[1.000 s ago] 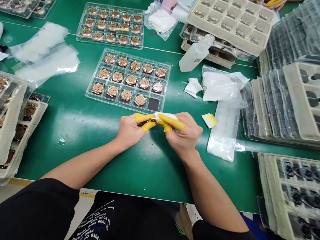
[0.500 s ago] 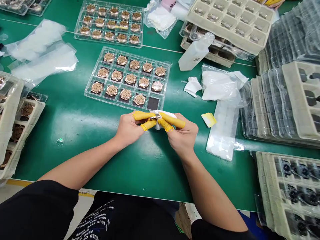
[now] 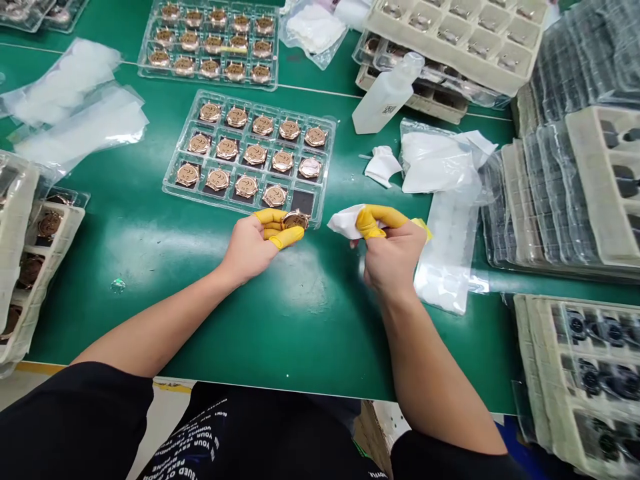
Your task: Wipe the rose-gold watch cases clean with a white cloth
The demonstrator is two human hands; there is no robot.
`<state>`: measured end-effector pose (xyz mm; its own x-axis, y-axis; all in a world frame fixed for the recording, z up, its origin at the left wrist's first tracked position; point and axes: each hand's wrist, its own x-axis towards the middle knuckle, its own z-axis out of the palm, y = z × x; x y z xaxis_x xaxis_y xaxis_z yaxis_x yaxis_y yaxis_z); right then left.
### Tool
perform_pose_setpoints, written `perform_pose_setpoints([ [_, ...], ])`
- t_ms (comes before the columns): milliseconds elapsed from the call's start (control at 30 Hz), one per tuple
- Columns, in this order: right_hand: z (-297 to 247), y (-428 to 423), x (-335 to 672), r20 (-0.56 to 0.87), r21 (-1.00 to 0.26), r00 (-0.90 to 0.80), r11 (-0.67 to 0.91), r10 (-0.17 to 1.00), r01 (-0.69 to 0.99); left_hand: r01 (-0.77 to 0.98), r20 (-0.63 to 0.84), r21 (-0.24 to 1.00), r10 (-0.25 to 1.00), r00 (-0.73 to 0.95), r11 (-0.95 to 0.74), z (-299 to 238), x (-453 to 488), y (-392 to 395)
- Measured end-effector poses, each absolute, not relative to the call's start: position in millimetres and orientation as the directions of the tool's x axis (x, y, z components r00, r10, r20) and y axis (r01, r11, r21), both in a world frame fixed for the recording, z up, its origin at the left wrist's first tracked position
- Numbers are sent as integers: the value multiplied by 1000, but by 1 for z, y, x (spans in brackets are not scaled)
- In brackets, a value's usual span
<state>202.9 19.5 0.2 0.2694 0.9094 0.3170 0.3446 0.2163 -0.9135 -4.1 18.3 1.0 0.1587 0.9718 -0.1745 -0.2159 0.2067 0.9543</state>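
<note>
My left hand point(image 3: 260, 243), with yellow finger cots on its fingers, pinches a rose-gold watch case point(image 3: 296, 220) by its edge. The case is just over the near right corner of a clear plastic tray point(image 3: 173, 189). Similar watch cases point(image 3: 246, 187) fill the tray's pockets, engraved backs up, except the near right pocket point(image 3: 302, 201), which shows only its dark pad. To the right, my right hand point(image 3: 395, 250), also in yellow finger cots, grips a folded white cloth point(image 3: 346, 222), held apart from the watch case.
Another tray of watch cases point(image 3: 210, 65) lies behind. A white plastic bottle point(image 3: 383, 97) stands at back right, near bagged white cloths point(image 3: 433, 160). Stacked trays point(image 3: 545, 200) line the right side; more trays point(image 3: 60, 240) lean at left. Plastic bags point(image 3: 90, 127) lie back left.
My hands have parted. The right hand has moved right with the white cloth, off the watch case, while the left still holds the case, now turned so that more of it shows.
</note>
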Motion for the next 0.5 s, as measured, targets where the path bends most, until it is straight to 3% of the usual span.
perform_pose_setpoints([
  [100, -2, 15, 199, 224, -966, 240, 183, 945, 183, -280, -196, 928, 962, 188, 244, 2, -6, 21],
  [300, 2, 2, 173, 216, -956, 107, 188, 970, 224, -270, -131, 941, 955, 267, 205, 2, -7, 22],
  [400, 6, -1, 168, 395, -859, 33, 356, 918, 368, -204, -27, 975, 964, 266, 84, 0, -10, 21],
  [500, 9, -5, 172, 633, -574, -115, 563, 766, 594, -1, 116, 993, 964, 241, -119, -1, -12, 16],
])
